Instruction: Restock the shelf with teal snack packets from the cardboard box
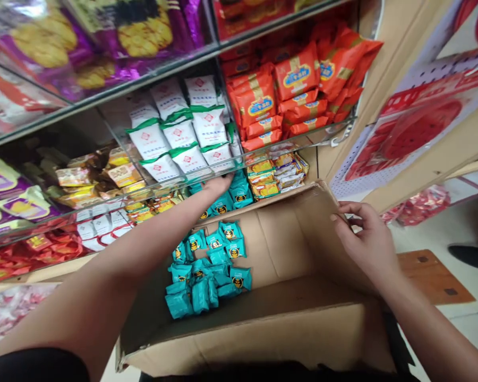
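My left hand (218, 184) reaches into the lower shelf compartment, among small teal packets (241, 195) stacked there. Its fingers are mostly hidden by the shelf front and the packets, so whether it grasps one does not show. Below stands an open cardboard box (258, 334), tilted toward the shelf. Several loose teal packets (201, 293) lie heaped in its left half. On the right, my right hand (364, 236) pinches the upper right edge of the box between thumb and fingers.
Just above my left hand are white-and-green packets (178, 132) behind a clear shelf front. Red packets (258, 103) fill the compartment to their right, over small yellow packets (263, 178). A wooden board (434, 276) lies on the floor at right, near a dark shoe (472, 256).
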Demonstrator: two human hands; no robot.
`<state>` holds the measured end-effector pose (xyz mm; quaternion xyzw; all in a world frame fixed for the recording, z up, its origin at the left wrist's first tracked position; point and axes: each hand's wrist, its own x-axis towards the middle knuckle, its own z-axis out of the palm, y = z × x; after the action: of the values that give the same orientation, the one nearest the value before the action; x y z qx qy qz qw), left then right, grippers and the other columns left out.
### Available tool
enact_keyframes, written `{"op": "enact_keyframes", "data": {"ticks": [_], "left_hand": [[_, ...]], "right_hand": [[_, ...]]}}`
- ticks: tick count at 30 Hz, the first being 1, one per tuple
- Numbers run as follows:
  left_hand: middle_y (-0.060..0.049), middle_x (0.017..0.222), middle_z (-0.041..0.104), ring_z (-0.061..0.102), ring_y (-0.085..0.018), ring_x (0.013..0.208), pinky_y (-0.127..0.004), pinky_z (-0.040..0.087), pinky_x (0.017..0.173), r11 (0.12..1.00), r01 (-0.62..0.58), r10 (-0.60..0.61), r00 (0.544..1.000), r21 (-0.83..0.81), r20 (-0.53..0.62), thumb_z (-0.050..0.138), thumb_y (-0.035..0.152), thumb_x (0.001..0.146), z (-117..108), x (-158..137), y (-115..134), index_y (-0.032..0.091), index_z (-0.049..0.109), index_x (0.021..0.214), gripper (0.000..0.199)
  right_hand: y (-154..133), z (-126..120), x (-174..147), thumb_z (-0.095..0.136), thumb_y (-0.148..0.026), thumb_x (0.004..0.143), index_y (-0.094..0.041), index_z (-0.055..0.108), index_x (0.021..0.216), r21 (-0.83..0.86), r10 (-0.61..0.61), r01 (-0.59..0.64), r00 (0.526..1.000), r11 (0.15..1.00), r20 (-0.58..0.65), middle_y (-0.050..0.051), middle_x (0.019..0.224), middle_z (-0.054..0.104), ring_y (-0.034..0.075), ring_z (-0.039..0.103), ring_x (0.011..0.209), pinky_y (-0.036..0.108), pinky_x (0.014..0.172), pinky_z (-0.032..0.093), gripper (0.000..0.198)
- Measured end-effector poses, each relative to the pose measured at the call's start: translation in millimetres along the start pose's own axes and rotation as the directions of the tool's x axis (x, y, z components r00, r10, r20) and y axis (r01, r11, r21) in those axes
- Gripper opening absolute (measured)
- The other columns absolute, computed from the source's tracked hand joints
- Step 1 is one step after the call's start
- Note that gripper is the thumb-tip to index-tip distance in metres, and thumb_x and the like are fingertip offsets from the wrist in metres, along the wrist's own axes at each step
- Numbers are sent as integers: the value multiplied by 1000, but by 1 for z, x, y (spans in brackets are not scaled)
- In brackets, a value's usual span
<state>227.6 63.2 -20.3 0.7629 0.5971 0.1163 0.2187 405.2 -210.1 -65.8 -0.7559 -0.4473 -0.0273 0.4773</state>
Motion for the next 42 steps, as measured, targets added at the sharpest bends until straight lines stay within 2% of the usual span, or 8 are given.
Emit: {"op": "enact_keyframes", "data": {"ticks": [5, 8, 10, 18, 26, 33, 39, 42], "left_hand": [[-13, 130, 47, 36, -28, 125, -40, 29, 102, 981, -193, 194, 978, -22, 81, 58, 35, 75, -51, -98, -35, 13, 48, 122, 52], [-3, 127, 50, 29, -22, 128, -44, 17, 108, 804, -593, 593, 797, 37, -114, 50, 25, 81, -81, -176, -68, 22, 56, 109, 29], [-1, 118, 57, 35, -20, 125, -44, 18, 108, 737, -674, 675, 729, 53, -110, 51, 19, 80, -92, -222, -92, 25, 59, 101, 23], [-4, 102, 64, 57, -17, 99, -35, 42, 93, 889, -389, 404, 915, -243, 11, 48, 20, 83, -83, -301, -165, 25, 62, 93, 18], [-3, 97, 65, 59, -18, 94, -31, 46, 87, 837, -240, 330, 939, -492, 103, 48, 28, 82, -66, -269, -121, 24, 64, 89, 18], [-5, 116, 56, 50, -19, 111, -35, 38, 97, 858, -258, 277, 961, -444, -22, 50, 27, 80, -70, -254, -131, 26, 60, 104, 26], [-8, 106, 60, 57, -21, 93, -30, 49, 71, 845, -93, 166, 982, -526, 93, 63, 32, 70, -67, -236, -109, 19, 47, 121, 55], [-2, 78, 62, 58, -14, 70, -24, 47, 62, 739, -61, 123, 991, -671, 46, 67, 33, 67, -75, -206, -82, 16, 55, 106, 45]], "right_hand": [[-40, 13, -12, 52, -21, 79, -20, 55, 86, -56, -457, 485, 853, 873, 253, 7, 87, 61, 22, 54, 86, 38, 81, 40, 8], [-70, 66, -21, 47, -20, 83, -19, 55, 102, 127, -347, 377, 600, 917, 721, 7, 98, 60, 19, 52, 94, 32, 84, 40, 21], [-84, 113, -26, 53, -21, 79, -16, 52, 110, 18, -139, 226, 533, 974, 835, 10, 108, 57, 20, 51, 103, 30, 87, 39, 32], [-98, 217, -58, 53, -32, 83, -13, 56, 98, -259, 189, 44, 568, 965, 801, 7, 103, 57, 17, 54, 96, 37, 83, 44, 25], [-115, 230, -62, 56, -37, 80, -14, 56, 96, -286, 310, -134, 566, 949, 764, 5, 94, 58, 16, 56, 84, 36, 76, 45, 28], [-131, 169, -58, 64, -19, 66, -20, 51, 77, 59, 82, -198, 633, 978, 770, 0, 82, 60, 17, 54, 84, 29, 74, 41, 16], [-148, 93, -66, 56, -34, 73, -20, 48, 85, 429, -151, -396, 567, 812, 810, 1, 78, 63, 15, 59, 71, 26, 63, 47, 21], [-144, 57, -50, 54, -33, 76, -20, 52, 96, 526, -190, -269, 725, 806, 662, 5, 90, 63, 16, 59, 78, 29, 67, 48, 23]]}}
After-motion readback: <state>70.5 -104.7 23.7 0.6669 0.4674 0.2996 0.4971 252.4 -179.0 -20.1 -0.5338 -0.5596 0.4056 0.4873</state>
